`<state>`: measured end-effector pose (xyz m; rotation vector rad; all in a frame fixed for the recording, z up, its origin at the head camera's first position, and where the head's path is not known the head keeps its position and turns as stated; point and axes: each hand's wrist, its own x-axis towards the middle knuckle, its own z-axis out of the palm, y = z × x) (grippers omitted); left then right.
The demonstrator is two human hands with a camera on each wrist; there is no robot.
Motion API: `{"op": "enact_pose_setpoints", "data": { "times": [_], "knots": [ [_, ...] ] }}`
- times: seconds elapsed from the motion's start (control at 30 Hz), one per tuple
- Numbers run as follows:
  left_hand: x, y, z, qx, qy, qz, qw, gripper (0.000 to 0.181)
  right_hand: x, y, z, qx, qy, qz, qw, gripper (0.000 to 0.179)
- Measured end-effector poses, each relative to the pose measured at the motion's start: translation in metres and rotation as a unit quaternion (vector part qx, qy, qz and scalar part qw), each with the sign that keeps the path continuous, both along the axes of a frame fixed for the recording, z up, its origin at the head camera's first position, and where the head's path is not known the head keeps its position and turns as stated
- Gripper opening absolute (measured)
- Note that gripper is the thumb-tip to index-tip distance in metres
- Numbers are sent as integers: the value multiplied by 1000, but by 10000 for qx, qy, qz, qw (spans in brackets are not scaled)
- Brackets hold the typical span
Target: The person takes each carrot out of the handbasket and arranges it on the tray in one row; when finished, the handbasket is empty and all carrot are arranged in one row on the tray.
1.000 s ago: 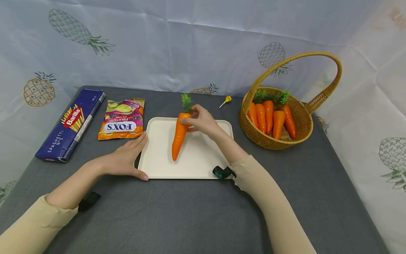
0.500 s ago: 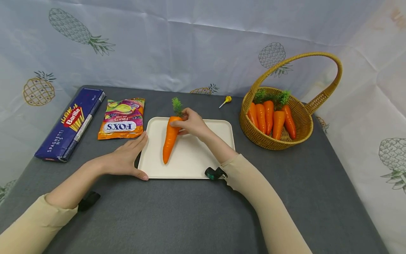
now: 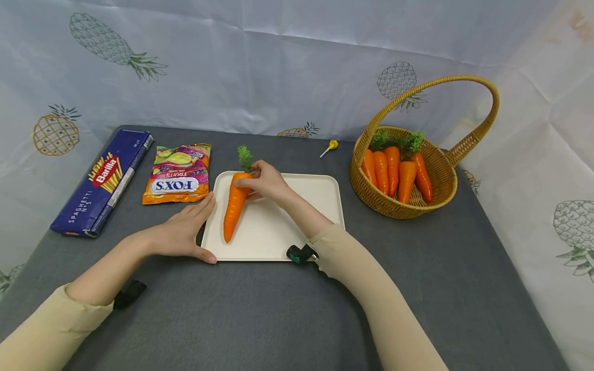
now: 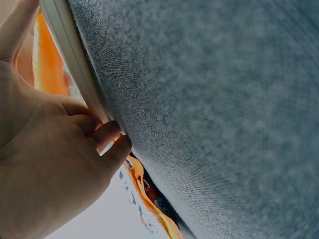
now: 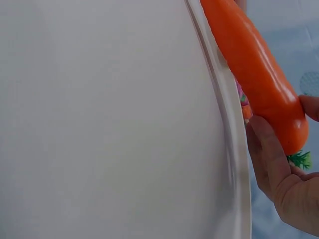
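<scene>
My right hand (image 3: 268, 181) pinches an orange carrot (image 3: 235, 208) near its thick top, thumb on one side and fingers on the other. Green leaves stick up beyond the hand, and the tip points toward me over the left part of a cream rectangular tray (image 3: 283, 226). In the right wrist view the carrot (image 5: 259, 74) hangs over the tray's raised rim (image 5: 227, 104). My left hand (image 3: 185, 234) rests against the tray's left side with fingers spread, thumb at the front corner. The left wrist view shows its fingertips (image 4: 117, 149) touching the tray edge.
A wicker basket (image 3: 390, 208) with several carrots and a tall handle stands at the right. Behind the tray lies a yellow lollipop (image 3: 332, 145). To the left are a Fox's candy bag (image 3: 178, 172) and a blue Barilla spaghetti box (image 3: 104, 180). A pineapple-print cloth (image 3: 297, 67) hangs behind.
My right hand has carried the carrot leftward and slightly toward me, from the middle of the tray to its left part. The left hand has stayed at the tray's side.
</scene>
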<state>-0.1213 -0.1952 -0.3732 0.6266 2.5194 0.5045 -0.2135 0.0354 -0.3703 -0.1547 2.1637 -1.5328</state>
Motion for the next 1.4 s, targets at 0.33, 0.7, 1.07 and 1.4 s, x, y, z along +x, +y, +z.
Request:
{"op": "enact_pose_setpoints", "data": {
  "times": [0.33, 0.7, 1.07, 1.4],
  "knots": [
    [-1, 1, 0, -28, 16, -54, 10000, 136, 0, -14, -6, -53, -50, -145, 9999, 64],
    [-2, 2, 2, -55, -24, -39, 10000, 136, -1, -18, -7, 0, -259, -54, 9997, 67],
    [-2, 1, 1, -60, -40, -57, 10000, 136, 0, -23, -3, -233, -646, -81, 9976, 70],
    [-1, 1, 0, -54, -55, -3, 10000, 137, -1, -26, -4, -173, -685, -82, 9975, 65]
  ]
}}
